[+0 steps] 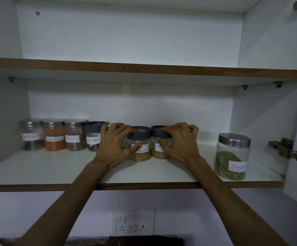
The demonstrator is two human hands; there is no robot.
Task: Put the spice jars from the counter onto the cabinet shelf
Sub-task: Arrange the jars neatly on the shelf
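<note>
On the lower shelf (144, 174), four jars (62, 135) stand in a row at far left. Two jars (150, 144) sit side by side, touching, at the middle, a hand at each. A larger jar (232, 157) stands apart, near right.

left jar labels (30, 137) blurred; hands (114, 139) hide jars behind.

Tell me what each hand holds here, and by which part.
Left hand grips the masala jar by its side, thumb on the label. Right hand grips the neighbouring grey-lidded jar round lid and side.
</note>
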